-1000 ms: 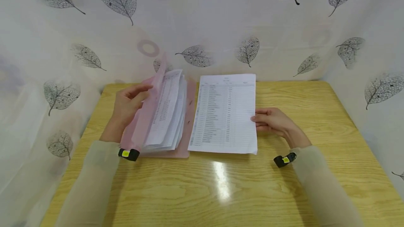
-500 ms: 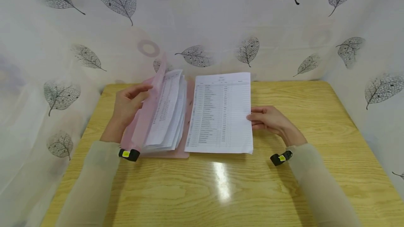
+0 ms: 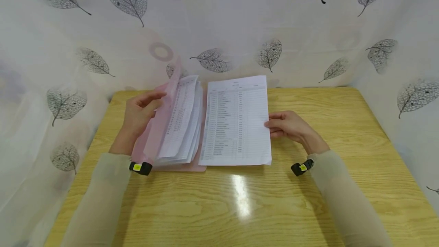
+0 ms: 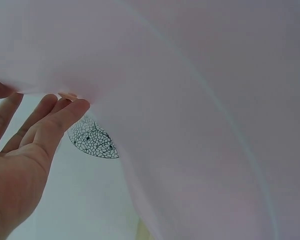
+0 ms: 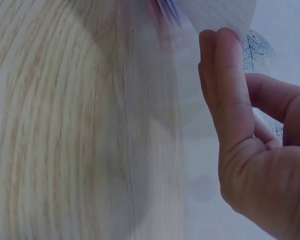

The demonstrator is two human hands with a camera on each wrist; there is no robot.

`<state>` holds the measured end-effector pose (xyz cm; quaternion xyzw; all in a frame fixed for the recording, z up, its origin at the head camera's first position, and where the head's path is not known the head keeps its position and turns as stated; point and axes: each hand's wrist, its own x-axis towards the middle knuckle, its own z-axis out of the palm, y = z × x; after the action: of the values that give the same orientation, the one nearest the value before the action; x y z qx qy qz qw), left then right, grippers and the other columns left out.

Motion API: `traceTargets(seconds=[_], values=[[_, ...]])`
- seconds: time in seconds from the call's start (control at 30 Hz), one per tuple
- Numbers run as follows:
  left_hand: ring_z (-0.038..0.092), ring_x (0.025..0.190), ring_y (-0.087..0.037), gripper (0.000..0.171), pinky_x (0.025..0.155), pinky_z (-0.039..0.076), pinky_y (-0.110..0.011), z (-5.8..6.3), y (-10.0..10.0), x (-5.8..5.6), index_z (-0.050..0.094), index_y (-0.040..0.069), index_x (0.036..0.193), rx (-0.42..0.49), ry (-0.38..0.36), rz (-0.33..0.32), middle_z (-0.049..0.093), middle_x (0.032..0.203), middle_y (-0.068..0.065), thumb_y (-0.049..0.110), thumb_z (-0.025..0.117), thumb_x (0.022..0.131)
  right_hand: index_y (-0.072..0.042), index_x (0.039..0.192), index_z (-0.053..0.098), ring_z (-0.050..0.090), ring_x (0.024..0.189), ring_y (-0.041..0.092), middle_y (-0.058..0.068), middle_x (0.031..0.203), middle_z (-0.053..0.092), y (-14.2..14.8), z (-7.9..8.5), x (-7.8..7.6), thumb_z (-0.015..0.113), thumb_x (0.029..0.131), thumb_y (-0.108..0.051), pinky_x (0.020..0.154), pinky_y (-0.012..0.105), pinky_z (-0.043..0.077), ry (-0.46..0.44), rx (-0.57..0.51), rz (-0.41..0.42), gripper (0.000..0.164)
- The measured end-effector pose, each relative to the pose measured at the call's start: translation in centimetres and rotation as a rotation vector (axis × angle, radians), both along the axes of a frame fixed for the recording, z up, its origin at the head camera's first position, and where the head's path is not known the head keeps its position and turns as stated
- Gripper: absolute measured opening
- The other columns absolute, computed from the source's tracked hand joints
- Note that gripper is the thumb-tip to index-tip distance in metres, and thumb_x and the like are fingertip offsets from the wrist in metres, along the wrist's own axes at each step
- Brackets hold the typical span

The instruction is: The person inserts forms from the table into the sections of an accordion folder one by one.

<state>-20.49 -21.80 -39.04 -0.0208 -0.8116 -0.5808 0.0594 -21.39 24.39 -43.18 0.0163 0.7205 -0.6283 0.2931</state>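
My left hand [image 3: 137,115] pinches the raised cover of a pink plastic folder [image 3: 161,125] by its edge. In the left wrist view the cover [image 4: 180,110] fills most of the picture, with the fingertips at its lower edge. Under the cover stands a slanted stack of printed sheets [image 3: 180,121]. My right hand [image 3: 289,127] holds one white printed sheet [image 3: 236,121] by its right edge, thumb in front and fingers behind. The sheet's left side overlaps the folder's right part in the head view. From the right wrist, the fingers lie behind the sheet's edge [image 5: 225,12].
The wooden table [image 3: 192,205] carries the folder near its back edge. Behind and at both sides hangs a pale curtain [image 3: 233,18] with dark leaf prints. A black band with a small device [image 3: 141,168] is worn on each wrist.
My right hand has moved left and slightly up with the sheet, whose left edge now covers more of the folder's right part. The left hand and the raised cover have stayed in place.
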Motion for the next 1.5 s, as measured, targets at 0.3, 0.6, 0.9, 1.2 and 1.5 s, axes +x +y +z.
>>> traceTargets(seconds=[0.3, 0.6, 0.9, 1.2, 1.5], values=[[0.061, 0.100, -0.006, 0.033, 0.074, 0.054, -0.016, 0.1, 0.0, 0.2, 0.073, 0.006, 0.131, -0.001, 0.004, 0.004, 0.070, 0.114, 0.023, 0.022, 0.064, 0.104, 0.012, 0.152, 0.044, 0.078, 0.090, 0.015, 0.006, 0.107, 0.078, -1.2, 0.1, -0.4, 0.063, 0.102, -0.005, 0.080, 0.030, 0.064, 0.003, 0.017, 0.001, 0.056], [0.061, 0.098, -0.006, 0.033, 0.072, 0.053, -0.016, 0.2, -0.1, 0.0, 0.073, 0.005, 0.130, -0.014, 0.025, 0.009, 0.070, 0.114, 0.024, 0.022, 0.064, 0.103, 0.010, 0.153, 0.046, 0.078, 0.087, 0.015, 0.011, 0.110, 0.078, -1.3, 0.8, -0.9, 0.063, 0.101, -0.005, 0.078, 0.030, 0.064, 0.033, 0.088, -0.009, 0.056], [0.061, 0.099, -0.007, 0.033, 0.072, 0.053, -0.016, 0.2, -0.1, 0.0, 0.073, 0.006, 0.130, -0.034, 0.047, -0.003, 0.070, 0.115, 0.023, 0.022, 0.064, 0.103, 0.011, 0.152, 0.046, 0.078, 0.087, 0.015, 0.008, 0.109, 0.077, -2.2, 1.7, -1.2, 0.063, 0.101, -0.006, 0.078, 0.029, 0.064, 0.047, 0.056, -0.016, 0.056], [0.060, 0.096, -0.008, 0.033, 0.070, 0.051, -0.017, 0.2, 0.0, 0.0, 0.074, 0.007, 0.129, -0.051, 0.050, 0.005, 0.070, 0.113, 0.024, 0.024, 0.064, 0.104, 0.013, 0.151, 0.046, 0.077, 0.082, 0.015, 0.004, 0.101, 0.076, -1.7, 2.8, -0.9, 0.062, 0.100, -0.005, 0.075, 0.028, 0.064, 0.050, 0.062, -0.039, 0.056], [0.061, 0.089, -0.003, 0.032, 0.067, 0.052, -0.015, -0.1, 0.2, -0.2, 0.073, 0.003, 0.128, -0.032, 0.053, 0.014, 0.071, 0.106, 0.026, 0.019, 0.065, 0.102, 0.012, 0.147, 0.051, 0.079, 0.085, 0.019, 0.016, 0.114, 0.075, -2.0, 3.0, -0.4, 0.062, 0.100, -0.006, 0.077, 0.033, 0.065, 0.096, 0.041, 0.005, 0.052]])
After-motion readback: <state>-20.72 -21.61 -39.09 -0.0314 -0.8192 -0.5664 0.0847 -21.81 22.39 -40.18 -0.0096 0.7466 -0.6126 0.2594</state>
